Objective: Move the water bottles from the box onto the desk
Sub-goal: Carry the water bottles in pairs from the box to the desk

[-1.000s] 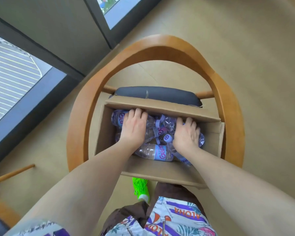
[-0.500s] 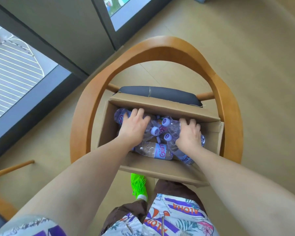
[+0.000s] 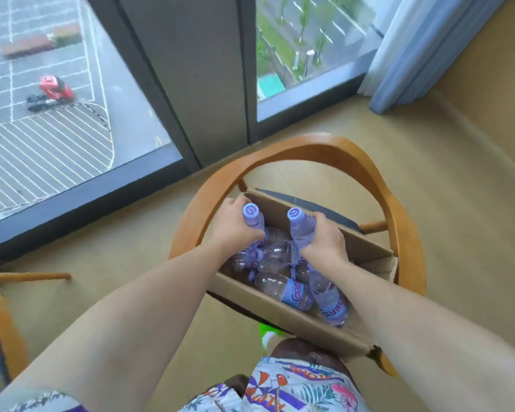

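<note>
Lift both bottles straight up clear of the box (image 3: 283, 310) walls, then carry to the worktop, which isn't in view. Left hand (image 3: 235, 226) curled tight round one bottle (image 3: 254, 221); right hand (image 3: 324, 239) round another bottle (image 3: 302, 230), both probably just off the pile. More bottles (image 3: 283, 288) lie in the box on the chair (image 3: 405, 233).

Two purple-capped bottles (image 3: 302, 227) upright above the cardboard box (image 3: 304, 325) — others (image 3: 283, 288) lie inside it.
</note>
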